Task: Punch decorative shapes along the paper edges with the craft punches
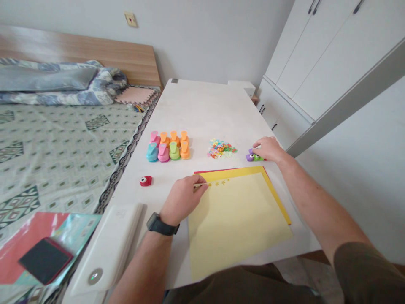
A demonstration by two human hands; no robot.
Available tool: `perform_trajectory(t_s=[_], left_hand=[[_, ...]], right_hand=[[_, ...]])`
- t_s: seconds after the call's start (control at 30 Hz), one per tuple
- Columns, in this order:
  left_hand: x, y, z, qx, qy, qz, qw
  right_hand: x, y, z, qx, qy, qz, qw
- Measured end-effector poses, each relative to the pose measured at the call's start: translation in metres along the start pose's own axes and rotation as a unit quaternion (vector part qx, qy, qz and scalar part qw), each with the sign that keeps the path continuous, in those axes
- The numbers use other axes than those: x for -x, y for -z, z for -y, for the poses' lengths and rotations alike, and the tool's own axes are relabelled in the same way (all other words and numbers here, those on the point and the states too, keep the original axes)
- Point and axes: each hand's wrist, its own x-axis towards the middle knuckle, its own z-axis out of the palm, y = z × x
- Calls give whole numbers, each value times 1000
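My left hand (182, 199) rests at the top edge of a pale yellow paper sheet (237, 226), its fingers pinching something thin and pale (201, 185). A short row of tiny yellow paper flowers (220, 183) lies just beyond those fingertips. The sheet lies on a deeper yellow sheet (275, 194) and a red one (218, 170). My right hand (267, 149) is closed over a purple and green craft punch (255, 157). Left of it lies a heap of multicoloured paper cut-outs (221, 148). Several pastel craft punches (167, 147) stand grouped farther left, and a red punch (146, 180) sits nearer.
Everything lies on a long white table (205, 107). A bed (63, 143) runs along its left side, with a black pad (46, 260) on coloured sheets (28, 240). A white long-bodied device (107, 249) sits at the near left edge. White cupboards (325, 55) stand at right.
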Motion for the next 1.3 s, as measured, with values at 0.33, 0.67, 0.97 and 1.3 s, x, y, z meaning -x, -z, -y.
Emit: perform_trajectory(t_s=[0.33, 0.67, 0.97, 1.3], left_hand=[[0, -1, 2, 6, -5, -7, 1000], [0, 0, -2, 7, -6, -12, 1000], [-1, -1, -3, 17, -19, -22, 999], [-1, -2, -3, 13, -25, -24, 999]], right_hand=[[-2, 7, 15, -23, 34, -20, 999], [83, 15, 66, -400, 68, 28, 913], [103, -10, 77, -450, 91, 107, 882], [104, -5, 76, -358, 130, 91, 920]])
